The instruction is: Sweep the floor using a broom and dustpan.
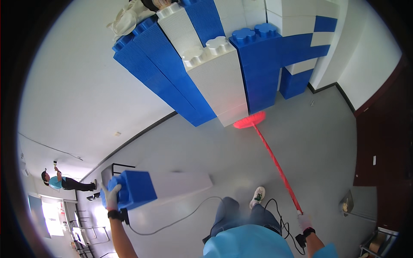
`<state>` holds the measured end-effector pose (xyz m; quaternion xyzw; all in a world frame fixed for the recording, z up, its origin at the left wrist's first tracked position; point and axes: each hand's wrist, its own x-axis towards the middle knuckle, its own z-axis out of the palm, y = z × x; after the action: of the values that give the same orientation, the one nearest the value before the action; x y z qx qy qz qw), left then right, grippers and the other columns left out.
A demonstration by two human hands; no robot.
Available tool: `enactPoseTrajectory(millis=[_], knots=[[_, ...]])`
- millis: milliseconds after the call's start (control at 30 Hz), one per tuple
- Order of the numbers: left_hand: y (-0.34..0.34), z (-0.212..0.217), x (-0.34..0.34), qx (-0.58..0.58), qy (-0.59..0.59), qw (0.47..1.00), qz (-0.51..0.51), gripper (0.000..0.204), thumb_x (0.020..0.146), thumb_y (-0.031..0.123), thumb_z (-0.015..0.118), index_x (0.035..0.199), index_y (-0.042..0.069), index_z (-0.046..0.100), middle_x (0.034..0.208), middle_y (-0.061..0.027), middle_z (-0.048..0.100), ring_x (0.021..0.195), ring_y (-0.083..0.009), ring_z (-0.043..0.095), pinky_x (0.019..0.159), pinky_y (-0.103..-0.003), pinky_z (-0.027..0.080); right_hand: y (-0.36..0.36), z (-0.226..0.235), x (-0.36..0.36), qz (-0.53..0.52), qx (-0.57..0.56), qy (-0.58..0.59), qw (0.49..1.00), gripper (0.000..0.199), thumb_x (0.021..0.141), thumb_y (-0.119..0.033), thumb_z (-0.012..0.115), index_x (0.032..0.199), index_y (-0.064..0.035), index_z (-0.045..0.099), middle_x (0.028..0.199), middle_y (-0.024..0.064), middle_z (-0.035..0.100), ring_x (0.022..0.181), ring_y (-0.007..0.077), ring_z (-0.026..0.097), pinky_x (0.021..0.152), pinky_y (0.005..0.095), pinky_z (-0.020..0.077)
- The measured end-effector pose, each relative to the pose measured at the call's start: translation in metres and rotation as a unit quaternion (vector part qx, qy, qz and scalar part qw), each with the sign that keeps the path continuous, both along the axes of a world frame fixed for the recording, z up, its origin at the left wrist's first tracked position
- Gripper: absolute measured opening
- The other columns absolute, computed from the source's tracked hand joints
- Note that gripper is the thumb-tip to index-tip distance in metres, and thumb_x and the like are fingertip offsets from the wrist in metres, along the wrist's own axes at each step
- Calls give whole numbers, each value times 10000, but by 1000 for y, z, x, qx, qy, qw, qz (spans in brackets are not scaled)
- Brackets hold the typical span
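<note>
Nearest the camera is the wearer's light-blue shirt (249, 243), with the two arms reaching out on either side of it. On the left, the gloved left hand (111, 197) is curled partway around the knobbed end of a blue block (142, 189), probably because the knobs give a better hold than the flat faces. Just right of it lies a long white block (185, 185); whether the two are joined, I cannot tell. On the right, the gloved right hand (304, 220) is wrapped around the near end of a red broom (276, 163), a hold that seems to let the handle's full length reach the far part of the grey floor (309, 142). There the broom's head is touching or just beside the foot of the stacked blocks (219, 86), blue and white, packed side by side, presumably for steadiness. A grey cable (180, 220) hangs slack from the left wrist, likely leaving that arm free. Far left, a co-worker (64, 182) raises one hand near the wall (81, 107).
</note>
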<state>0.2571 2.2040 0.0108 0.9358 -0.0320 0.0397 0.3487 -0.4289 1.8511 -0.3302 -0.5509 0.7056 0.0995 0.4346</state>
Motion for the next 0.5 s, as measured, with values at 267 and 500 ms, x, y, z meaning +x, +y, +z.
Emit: enactPoseTrajectory(millis=[267, 500], knots=[[-237, -12, 136, -69, 58, 991, -101, 1137, 597, 291, 814, 1427, -43, 113, 1356, -279, 365, 1256, -309, 392, 1033, -327, 312, -37, 24, 26, 47, -52, 86, 994, 502, 868, -468, 486, 893, 15, 619, 728, 210, 624, 669, 380, 618, 582, 444, 452], [-447, -7, 240, 80, 49, 986, -139, 1238, 520, 523, 791, 1432, 1, 138, 1290, -276, 463, 1211, -369, 460, 1001, -382, 362, -10, 2, 86, 21, -55, 16, 998, 575, 885, -505, 428, 994, 26, 619, 997, 274, 614, 957, 394, 592, 767, 462, 467]])
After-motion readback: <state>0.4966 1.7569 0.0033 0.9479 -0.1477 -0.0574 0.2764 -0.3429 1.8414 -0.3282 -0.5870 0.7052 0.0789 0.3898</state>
